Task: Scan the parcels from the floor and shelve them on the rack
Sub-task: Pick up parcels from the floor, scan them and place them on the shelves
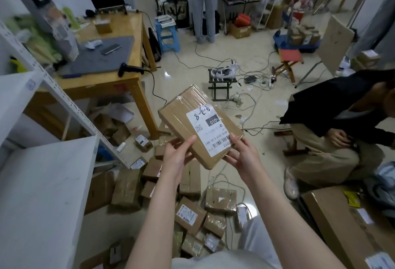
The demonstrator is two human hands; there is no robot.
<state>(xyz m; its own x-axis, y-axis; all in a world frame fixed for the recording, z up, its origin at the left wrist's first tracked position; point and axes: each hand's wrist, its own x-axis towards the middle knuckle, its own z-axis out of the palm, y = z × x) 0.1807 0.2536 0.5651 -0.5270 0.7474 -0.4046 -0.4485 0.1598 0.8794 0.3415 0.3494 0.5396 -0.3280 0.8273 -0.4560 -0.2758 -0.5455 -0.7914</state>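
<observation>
While left hand [176,157] and right hand [243,157] pinch the parcel [199,125] at its near end, right of the desk [100,84], its long axis points toward the scanner [128,69] there; left grip is nearer.

The white shelf [47,183] of the rack is offering room at the left, its slotted post [85,119] slanting before it; the left hand [176,157] and right hand [242,157] are gripping a parcel [198,123] over loose parcels [192,211] crowding the floor [192,66]; the wooden surface [119,83] is blocking ahead-left; a crouching person [333,140] and a long carton [342,230] are closing the right.
</observation>
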